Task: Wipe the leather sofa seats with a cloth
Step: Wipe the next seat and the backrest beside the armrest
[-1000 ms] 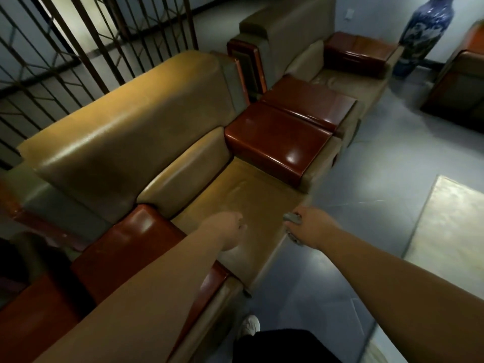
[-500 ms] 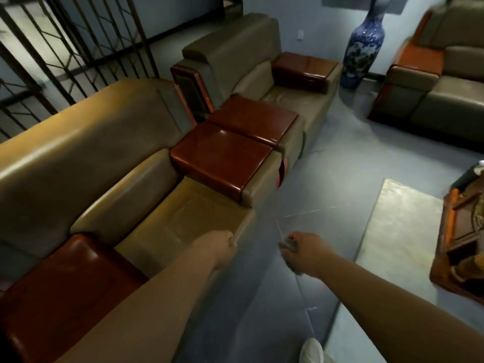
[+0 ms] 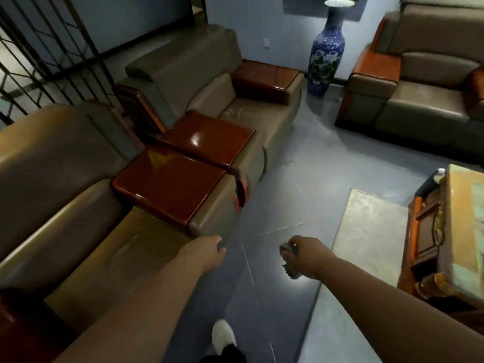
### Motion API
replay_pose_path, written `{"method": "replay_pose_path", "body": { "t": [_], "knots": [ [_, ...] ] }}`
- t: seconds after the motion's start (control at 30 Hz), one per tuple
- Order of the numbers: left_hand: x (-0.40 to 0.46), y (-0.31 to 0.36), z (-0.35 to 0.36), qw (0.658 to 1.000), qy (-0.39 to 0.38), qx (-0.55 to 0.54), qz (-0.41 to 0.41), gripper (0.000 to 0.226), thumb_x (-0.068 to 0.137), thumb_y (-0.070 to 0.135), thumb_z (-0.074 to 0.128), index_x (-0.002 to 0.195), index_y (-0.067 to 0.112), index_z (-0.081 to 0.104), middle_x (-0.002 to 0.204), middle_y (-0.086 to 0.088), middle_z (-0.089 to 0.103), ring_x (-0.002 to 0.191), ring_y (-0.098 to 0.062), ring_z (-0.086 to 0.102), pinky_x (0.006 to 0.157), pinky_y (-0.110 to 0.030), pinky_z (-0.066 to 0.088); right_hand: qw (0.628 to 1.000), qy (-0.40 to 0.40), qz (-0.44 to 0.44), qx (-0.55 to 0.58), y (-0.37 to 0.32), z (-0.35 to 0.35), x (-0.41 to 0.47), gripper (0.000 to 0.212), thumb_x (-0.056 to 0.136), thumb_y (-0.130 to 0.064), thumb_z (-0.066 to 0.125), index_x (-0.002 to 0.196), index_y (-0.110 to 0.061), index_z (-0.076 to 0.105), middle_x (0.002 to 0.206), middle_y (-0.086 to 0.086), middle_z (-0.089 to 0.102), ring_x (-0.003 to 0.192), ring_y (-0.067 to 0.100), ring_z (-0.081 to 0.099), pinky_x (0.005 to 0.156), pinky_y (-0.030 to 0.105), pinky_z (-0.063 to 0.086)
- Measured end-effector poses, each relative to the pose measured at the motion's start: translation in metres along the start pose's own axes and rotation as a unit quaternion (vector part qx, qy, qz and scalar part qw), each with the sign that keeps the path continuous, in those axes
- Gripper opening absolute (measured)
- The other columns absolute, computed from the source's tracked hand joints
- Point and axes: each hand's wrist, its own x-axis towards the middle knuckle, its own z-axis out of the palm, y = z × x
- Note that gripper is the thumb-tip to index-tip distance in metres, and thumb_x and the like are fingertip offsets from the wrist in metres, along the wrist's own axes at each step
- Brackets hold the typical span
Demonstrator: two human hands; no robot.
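While both hands were over the near tan leather seat a second ago, we now find them off its front edge, above the grey floor; we judge we are walking on to the next seat. Right hand: fingers curled round the small grey crumpled cloth. Left hand: fingers curled, holding nothing. Count: one cloth; three tan leather armchairs in view, second, third; four red-brown glossy armrest tops on the near pair; one blue-and-white porcelain vase.
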Motion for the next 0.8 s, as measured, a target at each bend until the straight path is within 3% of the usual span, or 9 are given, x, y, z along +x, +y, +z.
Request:
{"method": "replay_pose_path", "body": {
  "t": [0.3,0.47,0.63,0.8],
  "knots": [
    [0.151,0.057,-0.065,1.0,-0.013,-0.002,0.016,0.056,0.109,0.045,0.044,0.161,0.024,0.038,0.161,-0.007,0.047,0.144,-0.028,0.048,0.116,-0.045,0.043,0.999,-0.032,0.01,-0.028,0.004,-0.087,0.152,0.031,0.096,-0.049,0.063,0.113,-0.024,0.064,0.103,-0.001,0.073,0.09,0.017,0.069,0.09,0.038,0.058],
    [0.235,0.096,-0.126,0.998,-0.038,0.011,0.044,0.05,0.11,0.041,0.044,0.157,0.023,0.044,0.157,-0.008,0.05,0.142,-0.029,0.049,0.113,-0.044,0.043,0.999,-0.04,0.02,-0.031,-0.002,-0.143,0.228,0.033,0.099,-0.05,0.058,0.116,-0.022,0.063,0.1,-0.002,0.068,0.091,0.018,0.065,0.082,0.033,0.052],
    [0.314,0.133,-0.193,0.992,-0.046,0.094,0.073,0.051,0.108,0.046,0.043,0.153,0.024,0.05,0.154,-0.012,0.052,0.137,-0.033,0.052,0.111,-0.045,0.046,0.995,-0.072,0.042,-0.058,-0.003,-0.194,0.292,0.044,0.1,-0.044,0.06,0.134,-0.018,0.058,0.123,0.004,0.067,0.111,0.024,0.065,0.094,0.035,0.054],
    [0.381,0.181,-0.228,0.993,-0.054,0.071,0.074,0.041,0.108,0.044,0.044,0.142,0.024,0.056,0.14,-0.008,0.061,0.122,-0.029,0.06,0.102,-0.044,0.051,0.989,-0.124,0.08,0.02,0.015,-0.233,0.358,0.051,0.097,-0.044,0.06,0.142,-0.021,0.05,0.123,0.002,0.07,0.093,0.022,0.07,0.077,0.029,0.058]
  ]
}}
